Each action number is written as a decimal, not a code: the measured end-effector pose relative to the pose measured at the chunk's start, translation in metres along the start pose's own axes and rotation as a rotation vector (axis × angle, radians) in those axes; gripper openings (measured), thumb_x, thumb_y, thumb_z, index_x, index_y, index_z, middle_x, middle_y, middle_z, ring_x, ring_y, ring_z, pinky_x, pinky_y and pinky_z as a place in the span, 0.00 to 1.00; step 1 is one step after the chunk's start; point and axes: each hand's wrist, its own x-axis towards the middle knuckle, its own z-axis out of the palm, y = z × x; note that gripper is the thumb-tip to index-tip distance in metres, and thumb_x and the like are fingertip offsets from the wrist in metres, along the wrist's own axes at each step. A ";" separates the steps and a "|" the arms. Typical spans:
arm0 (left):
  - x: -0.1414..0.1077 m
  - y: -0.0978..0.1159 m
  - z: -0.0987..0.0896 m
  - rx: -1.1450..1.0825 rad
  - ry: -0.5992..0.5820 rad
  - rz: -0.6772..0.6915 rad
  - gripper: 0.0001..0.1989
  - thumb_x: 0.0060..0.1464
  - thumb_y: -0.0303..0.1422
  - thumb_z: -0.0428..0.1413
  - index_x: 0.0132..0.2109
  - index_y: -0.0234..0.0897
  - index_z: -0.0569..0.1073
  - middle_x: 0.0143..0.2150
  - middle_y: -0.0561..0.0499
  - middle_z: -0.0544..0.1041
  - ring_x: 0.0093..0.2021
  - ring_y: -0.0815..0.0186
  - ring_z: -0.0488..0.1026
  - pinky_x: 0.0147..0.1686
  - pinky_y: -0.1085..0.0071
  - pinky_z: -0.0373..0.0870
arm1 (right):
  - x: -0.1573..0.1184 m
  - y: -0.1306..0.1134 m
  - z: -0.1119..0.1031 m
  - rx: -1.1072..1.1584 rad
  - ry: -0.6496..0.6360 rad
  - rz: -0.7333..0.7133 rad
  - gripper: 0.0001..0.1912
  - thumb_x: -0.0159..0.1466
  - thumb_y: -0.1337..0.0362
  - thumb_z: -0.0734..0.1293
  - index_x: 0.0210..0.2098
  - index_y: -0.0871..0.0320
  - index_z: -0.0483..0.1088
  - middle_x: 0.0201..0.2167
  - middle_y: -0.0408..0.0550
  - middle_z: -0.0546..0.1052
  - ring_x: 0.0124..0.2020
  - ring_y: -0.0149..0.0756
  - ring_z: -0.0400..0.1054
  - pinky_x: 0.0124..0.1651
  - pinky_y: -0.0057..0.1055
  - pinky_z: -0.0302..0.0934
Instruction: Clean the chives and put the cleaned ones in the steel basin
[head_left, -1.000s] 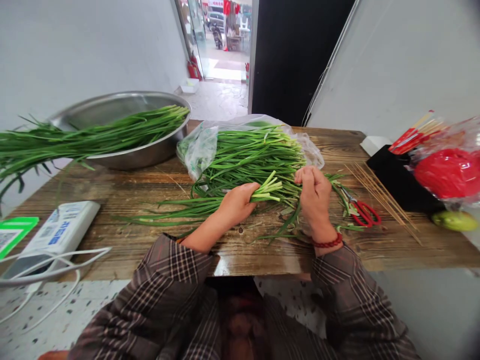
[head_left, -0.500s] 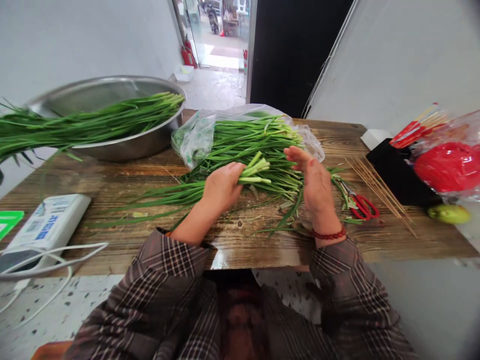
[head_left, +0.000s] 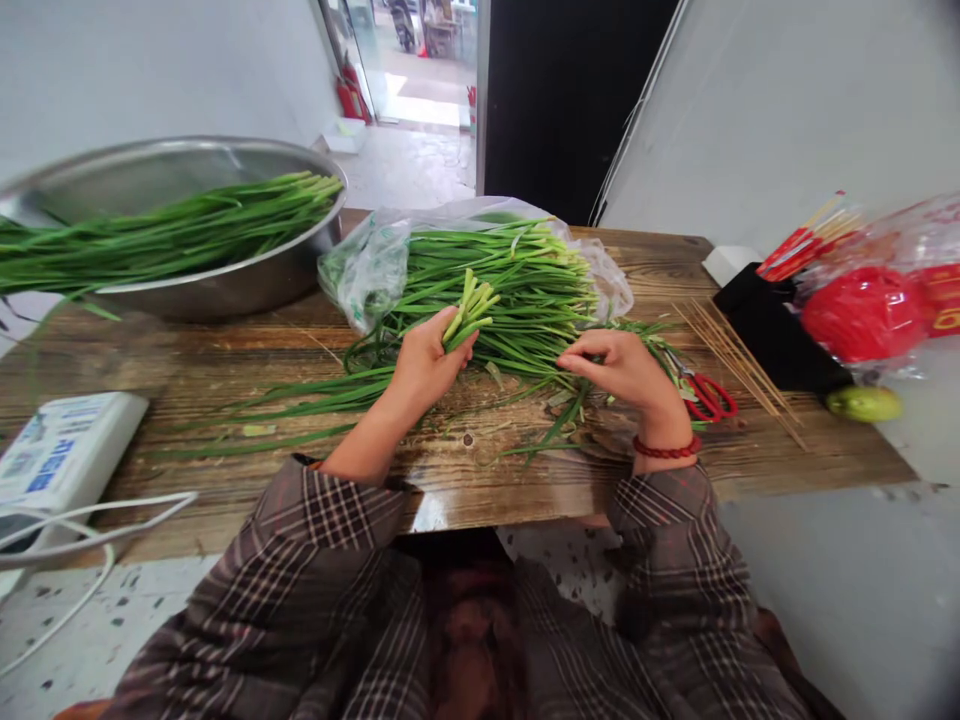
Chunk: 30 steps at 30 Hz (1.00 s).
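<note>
My left hand is wrapped round a small bunch of green stalks, whose pale cut ends point up and right while the long leaves trail left over the table. Over the right end of the large pile of green stalks, my right hand has its thumb and fingertips pressed together; whether a stalk is between them is too small to tell. The pile lies on a clear plastic bag. Red-handled scissors rest to the right of my right hand, with leaf scraps by their blades.
A metal basin with more stalks stands at the left back. White box and cables are front left. Thin sticks, a black holder, a red bundle in plastic and a green fruit lie right.
My right hand has gone from spread fingers to fingertips pressed together, lower down. The bunch in my left hand is tilted more upright. The whole view has shifted slightly.
</note>
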 end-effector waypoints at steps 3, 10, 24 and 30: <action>0.000 0.002 0.001 0.101 0.032 0.034 0.08 0.55 0.35 0.55 0.37 0.34 0.74 0.33 0.51 0.76 0.34 0.66 0.72 0.38 0.72 0.68 | -0.002 0.010 0.001 -0.121 -0.100 -0.001 0.04 0.58 0.62 0.72 0.27 0.53 0.78 0.25 0.44 0.77 0.28 0.34 0.68 0.35 0.32 0.56; -0.002 0.000 0.005 0.119 0.002 0.021 0.11 0.55 0.38 0.56 0.36 0.34 0.76 0.31 0.51 0.77 0.34 0.64 0.72 0.38 0.70 0.68 | -0.004 0.012 0.003 -0.329 -0.055 -0.008 0.04 0.56 0.68 0.72 0.25 0.54 0.76 0.26 0.46 0.75 0.32 0.36 0.65 0.39 0.34 0.56; -0.011 0.009 0.013 0.005 -0.159 0.104 0.09 0.57 0.34 0.55 0.35 0.34 0.77 0.33 0.51 0.79 0.35 0.65 0.75 0.36 0.73 0.67 | 0.009 -0.024 0.026 0.254 0.272 -0.107 0.03 0.60 0.65 0.69 0.30 0.54 0.77 0.30 0.45 0.78 0.34 0.34 0.70 0.33 0.31 0.61; -0.010 0.008 0.017 0.031 -0.203 0.099 0.10 0.57 0.35 0.54 0.34 0.33 0.75 0.30 0.53 0.75 0.32 0.68 0.71 0.33 0.75 0.64 | 0.012 -0.023 0.037 0.318 0.294 -0.074 0.03 0.59 0.67 0.68 0.30 0.55 0.74 0.30 0.44 0.76 0.33 0.32 0.68 0.32 0.29 0.58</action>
